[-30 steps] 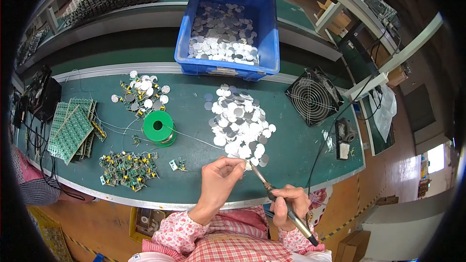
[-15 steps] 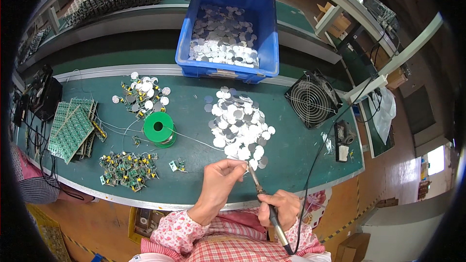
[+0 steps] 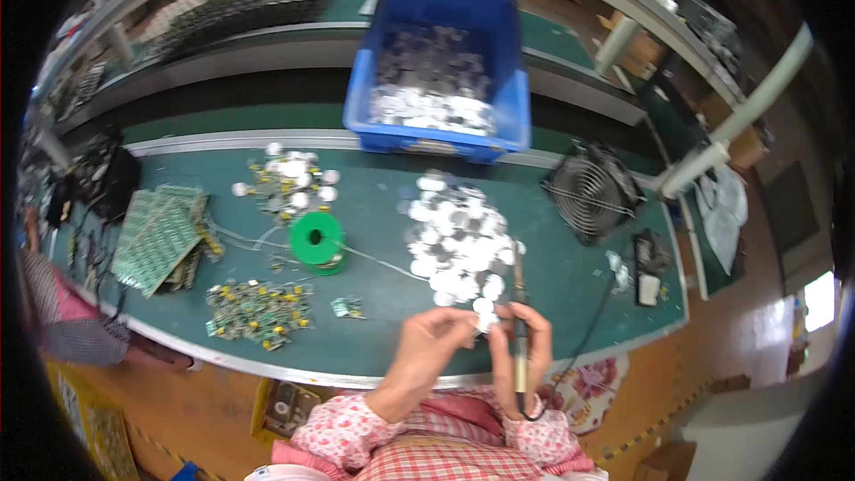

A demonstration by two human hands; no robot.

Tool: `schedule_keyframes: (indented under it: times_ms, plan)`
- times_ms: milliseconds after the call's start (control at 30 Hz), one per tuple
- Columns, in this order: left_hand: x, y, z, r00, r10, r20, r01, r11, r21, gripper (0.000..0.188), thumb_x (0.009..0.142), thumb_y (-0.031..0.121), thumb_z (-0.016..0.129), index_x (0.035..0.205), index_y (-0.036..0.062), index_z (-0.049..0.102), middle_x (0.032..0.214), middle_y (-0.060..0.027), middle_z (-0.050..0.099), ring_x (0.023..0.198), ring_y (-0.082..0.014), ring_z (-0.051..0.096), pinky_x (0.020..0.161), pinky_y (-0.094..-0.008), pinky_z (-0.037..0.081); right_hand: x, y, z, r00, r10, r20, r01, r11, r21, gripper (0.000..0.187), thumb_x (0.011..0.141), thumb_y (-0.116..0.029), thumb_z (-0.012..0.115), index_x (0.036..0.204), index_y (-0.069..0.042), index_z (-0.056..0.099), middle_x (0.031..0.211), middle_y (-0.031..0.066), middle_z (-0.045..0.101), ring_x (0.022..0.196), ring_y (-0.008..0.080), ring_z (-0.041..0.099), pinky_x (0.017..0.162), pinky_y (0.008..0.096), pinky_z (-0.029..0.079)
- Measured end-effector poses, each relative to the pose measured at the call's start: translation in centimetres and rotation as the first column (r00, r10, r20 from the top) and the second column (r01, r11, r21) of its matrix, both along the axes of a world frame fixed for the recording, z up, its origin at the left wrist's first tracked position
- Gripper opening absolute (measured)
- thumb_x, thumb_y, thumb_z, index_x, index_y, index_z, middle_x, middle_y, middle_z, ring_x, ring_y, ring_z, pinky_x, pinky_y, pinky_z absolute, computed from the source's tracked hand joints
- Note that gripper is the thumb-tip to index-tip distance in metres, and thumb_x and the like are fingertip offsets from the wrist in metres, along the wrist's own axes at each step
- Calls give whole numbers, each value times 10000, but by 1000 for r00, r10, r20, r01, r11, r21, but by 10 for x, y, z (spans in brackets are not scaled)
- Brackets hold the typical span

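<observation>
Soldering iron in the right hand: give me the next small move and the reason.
Probably, the right hand should ease a white disc from the pile's near end toward the left hand: the soldering iron's tip points away from both hands, and both hands' fingertips are close to that disc. Blur hides whether either already pinches it.

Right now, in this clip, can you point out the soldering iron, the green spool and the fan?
Soldering iron (image 3: 521,337): head view, on its dark grip.
Green spool (image 3: 318,255): head view, on its upper flange.
Fan (image 3: 586,200): head view, on its grille.
</observation>
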State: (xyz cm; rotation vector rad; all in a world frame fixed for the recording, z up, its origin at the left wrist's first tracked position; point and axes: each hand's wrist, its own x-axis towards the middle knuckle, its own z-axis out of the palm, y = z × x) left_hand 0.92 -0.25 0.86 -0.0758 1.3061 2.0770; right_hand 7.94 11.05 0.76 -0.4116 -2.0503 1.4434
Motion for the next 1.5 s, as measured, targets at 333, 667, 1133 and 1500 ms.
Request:
schedule_keyframes:
  times_ms: [333,667,1133,1500]
  plan:
    - [-15,-12,-12,865,-491,-107,502,851,154,168,925,151,605,1013,8,614,878,-35,616,732,-99,590,686,-238,478,3,19,10,996,92,-10,-92,996,6,232,872,47,594,1094,5,544,962,141,669,913,182,650,806,288,511]
    - [-23,-7,18,886,-456,-89,456,890,-20,127,881,77,649,956,-15,605,858,-47,631,756,-117,611,703,-247,494,0,30,15,987,144,-66,-141,989,54,229,855,44,635,1065,-17,563,974,123,688,911,167,670,772,259,528]
    - [-16,-1,14,763,-399,-508,257,909,-328,118,851,53,677,901,-11,592,797,-14,599,701,-58,552,583,-222,475,3,42,18,980,199,-14,-196,972,131,248,825,23,672,1052,-49,603,942,90,692,865,188,681,727,277,528]
    - [-16,-3,13,774,-466,-428,317,871,-375,162,856,140,670,939,2,658,769,-62,669,756,-118,630,726,-299,503,4,44,19,971,239,33,-241,966,89,230,815,22,678,1024,-60,625,953,76,695,844,175,682,705,269,527]
